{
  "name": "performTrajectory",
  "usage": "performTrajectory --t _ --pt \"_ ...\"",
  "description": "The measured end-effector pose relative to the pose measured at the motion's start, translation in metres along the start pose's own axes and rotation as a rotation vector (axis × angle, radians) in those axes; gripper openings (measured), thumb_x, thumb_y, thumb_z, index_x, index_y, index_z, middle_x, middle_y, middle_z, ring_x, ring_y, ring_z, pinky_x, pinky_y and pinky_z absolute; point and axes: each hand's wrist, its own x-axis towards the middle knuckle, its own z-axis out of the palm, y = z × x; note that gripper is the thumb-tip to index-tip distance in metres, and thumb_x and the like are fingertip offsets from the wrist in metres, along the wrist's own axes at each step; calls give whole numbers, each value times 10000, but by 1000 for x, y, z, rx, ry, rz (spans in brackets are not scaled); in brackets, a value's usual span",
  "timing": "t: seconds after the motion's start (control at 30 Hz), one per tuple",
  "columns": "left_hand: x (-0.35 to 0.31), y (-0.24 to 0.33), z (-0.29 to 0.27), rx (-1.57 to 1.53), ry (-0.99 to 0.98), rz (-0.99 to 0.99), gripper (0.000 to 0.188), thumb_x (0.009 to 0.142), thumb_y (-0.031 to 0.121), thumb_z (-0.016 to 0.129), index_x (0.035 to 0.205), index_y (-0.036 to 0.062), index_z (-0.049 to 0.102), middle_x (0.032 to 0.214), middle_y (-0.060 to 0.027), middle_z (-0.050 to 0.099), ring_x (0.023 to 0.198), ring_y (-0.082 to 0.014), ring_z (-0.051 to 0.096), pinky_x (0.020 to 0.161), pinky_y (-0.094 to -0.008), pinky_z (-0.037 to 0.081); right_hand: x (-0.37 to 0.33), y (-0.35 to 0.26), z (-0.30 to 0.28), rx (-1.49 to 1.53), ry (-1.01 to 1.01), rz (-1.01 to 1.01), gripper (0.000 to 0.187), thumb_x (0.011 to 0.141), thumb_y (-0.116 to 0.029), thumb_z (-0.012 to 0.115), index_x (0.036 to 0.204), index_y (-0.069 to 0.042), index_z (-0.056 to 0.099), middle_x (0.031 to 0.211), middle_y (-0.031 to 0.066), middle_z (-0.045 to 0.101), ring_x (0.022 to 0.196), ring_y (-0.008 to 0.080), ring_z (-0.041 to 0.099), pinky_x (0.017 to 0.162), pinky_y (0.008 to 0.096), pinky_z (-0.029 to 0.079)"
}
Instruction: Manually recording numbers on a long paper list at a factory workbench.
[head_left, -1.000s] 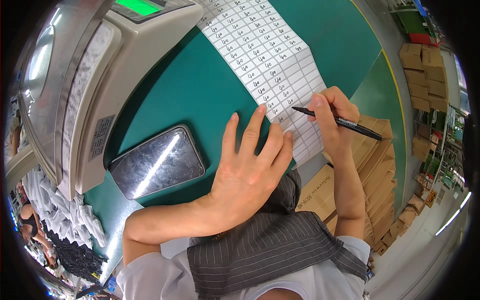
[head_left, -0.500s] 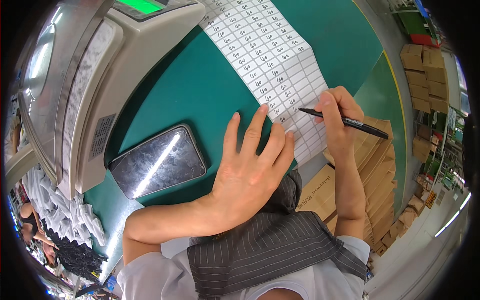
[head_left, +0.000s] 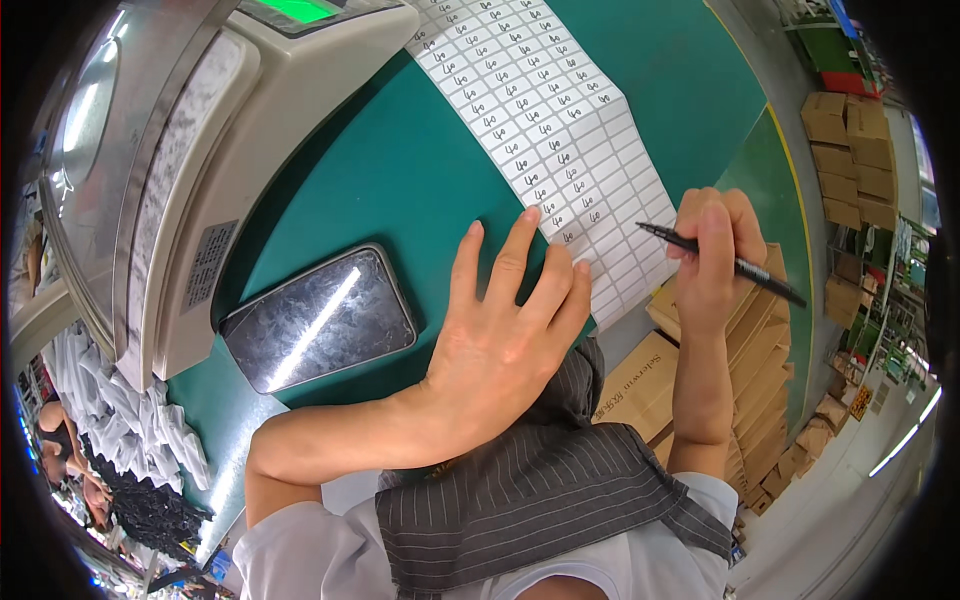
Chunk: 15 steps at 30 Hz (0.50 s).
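Stacked cardboard cartons stand in the background on the right, and a green tabletop fills the middle of the view. A pale weighing scale occupies the tabletop's far left corner; a dark phone lies screen-up near its near edge.

Between the far edge and the near right edge runs a white label sheet, split into rows of small cells. Many cells carry a handwritten mark, while a block toward the near right end is blank.

The left hand lies with fingers spread, its grip wide and holding nothing, fingertips at the sheet's left margin. The right hand has a narrow grip, pinched on a black pen whose tip is over blank cells; whether it touches the paper I cannot tell.

Hand-marking the labels cell by cell looks to be the step underway. Next calls for setting the tip inside one blank cell, with the left fingertips steadying the margin.
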Motion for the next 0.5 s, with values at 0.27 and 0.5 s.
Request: performTrajectory --t 0.27,0.5 --pt "0 0 0 0 -5 2 543 696 213 775 1200 93 614 1232 -125 509 1303 -368 407 1022 -600 321 -16 13 18 -199 -149 21 251 876 -81 659 670 -15 531 532 -4 478 479 47 377 433 244 291" --pt "1 -1 -2 -3 14 34 396 779 141 611 1162 40 621 1183 -160 521 1248 -413 446 992 -614 355 -16 12 20 -236 -162 16 244 868 -81 668 673 -21 534 534 6 483 476 57 389 431 250 293"
